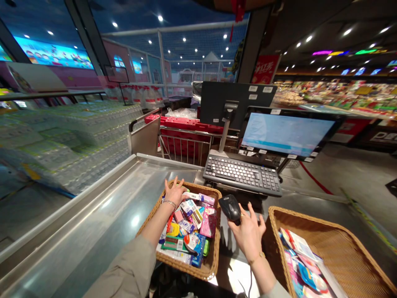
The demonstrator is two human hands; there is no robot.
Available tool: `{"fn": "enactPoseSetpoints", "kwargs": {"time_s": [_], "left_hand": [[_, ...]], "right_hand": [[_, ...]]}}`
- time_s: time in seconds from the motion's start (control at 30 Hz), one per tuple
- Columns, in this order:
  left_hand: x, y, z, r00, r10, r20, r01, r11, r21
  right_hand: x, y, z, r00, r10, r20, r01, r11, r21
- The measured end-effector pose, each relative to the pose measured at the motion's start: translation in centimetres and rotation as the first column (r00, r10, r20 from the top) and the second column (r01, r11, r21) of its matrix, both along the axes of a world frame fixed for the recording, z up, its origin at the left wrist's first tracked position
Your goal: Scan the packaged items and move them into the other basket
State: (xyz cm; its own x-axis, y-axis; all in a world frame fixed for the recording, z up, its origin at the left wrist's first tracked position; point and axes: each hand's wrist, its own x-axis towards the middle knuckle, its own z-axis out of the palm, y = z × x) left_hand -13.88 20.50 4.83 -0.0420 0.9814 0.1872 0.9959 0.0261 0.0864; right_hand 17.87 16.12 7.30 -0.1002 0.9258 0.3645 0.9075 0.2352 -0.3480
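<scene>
My left hand (175, 191) rests with spread fingers at the far side of a wicker basket (218, 223), on top of a heap of small retail packets (189, 225) in bright wrappers. It holds nothing I can see. My right hand (248, 234) is over the dark counter, with its fingers around a black computer mouse (230, 208). A second wicker basket (333, 252) stands to the lower right of that hand, holding flat coloured packets (302, 265). The mouse's cable runs down out of view.
A black keyboard (242, 176) and a point-of-sale screen (287, 134) stand just beyond my hands. A steel checkout lane (102, 207) runs along the left. Shrink-wrapped bottled water (71, 140) is stacked past it, and a metal barrier with red baskets (182, 132) stands ahead.
</scene>
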Motion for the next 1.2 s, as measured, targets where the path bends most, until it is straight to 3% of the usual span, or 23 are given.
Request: {"fn": "enactPoseSetpoints", "kwargs": {"time_s": [0.4, 0.63, 0.83, 1.2], "left_hand": [[0.4, -1.8, 0.6, 0.998, 0.011, 0.057, -0.011, 1.0, 0.013], [1.4, -2.1, 1.1, 0.998, -0.034, -0.055, 0.035, 0.999, 0.01], [2.3, -3.1, 1.7, 0.987, -0.111, -0.12, 0.12, 0.99, 0.072], [5.3, -4.5, 2.3, 0.996, -0.084, -0.038, 0.091, 0.96, 0.266]], "right_hand": [[0.3, -1.0, -0.1, 0.999, 0.012, -0.031, -0.012, 1.0, 0.012], [0.9, -2.0, 0.3, 0.999, -0.001, -0.039, 0.001, 1.0, 0.0], [1.5, -2.7, 0.6, 1.0, -0.014, -0.028, 0.014, 1.0, 0.007], [1.9, -3.6, 0.6, 0.999, 0.022, -0.039, -0.021, 1.0, 0.014]]}}
